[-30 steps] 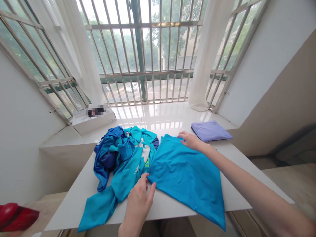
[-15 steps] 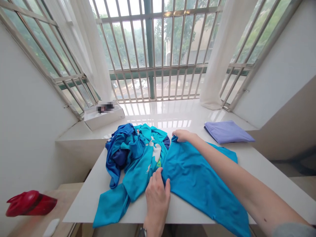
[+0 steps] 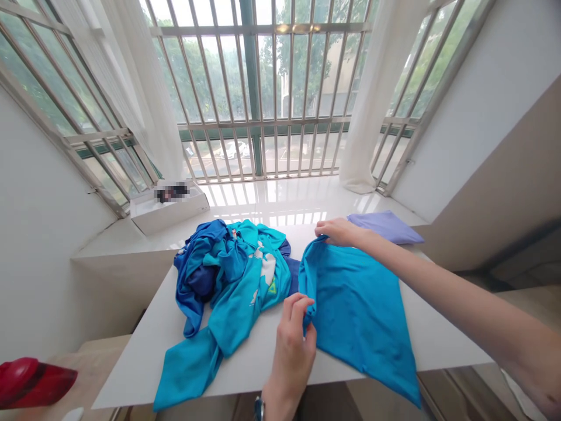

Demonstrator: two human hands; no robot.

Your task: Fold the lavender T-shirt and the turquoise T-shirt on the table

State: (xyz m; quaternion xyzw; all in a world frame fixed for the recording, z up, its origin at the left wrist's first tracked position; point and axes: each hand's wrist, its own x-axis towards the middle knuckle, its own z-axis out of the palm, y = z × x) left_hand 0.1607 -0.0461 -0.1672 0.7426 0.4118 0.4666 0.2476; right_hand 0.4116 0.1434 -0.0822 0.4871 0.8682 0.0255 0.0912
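Observation:
A plain blue garment (image 3: 362, 304) lies spread on the white table, its lower corner hanging over the front edge. I cannot tell what kind of garment it is. My left hand (image 3: 293, 342) pinches its bunched left edge near the front. Farther back, my right hand (image 3: 337, 231) grips the same edge's upper corner, slightly raised, and the cloth curls between both hands. To the left lies a crumpled heap of clothes (image 3: 232, 263) in turquoise and dark blue, with a white print; one turquoise sleeve (image 3: 186, 365) stretches to the table's front edge.
Behind my right forearm lies a folded lavender cloth (image 3: 385, 225). A white box (image 3: 169, 207) with a blurred item stands on the glossy sill (image 3: 280, 202) at left. A red bottle (image 3: 37, 383) rests on a lower wooden surface. Barred windows and white curtains close off the back.
My left hand has gone from lying against the blue garment to pinching its edge. Both hands have drawn that edge right, away from the heap, uncovering some dark blue cloth. The view has shifted right.

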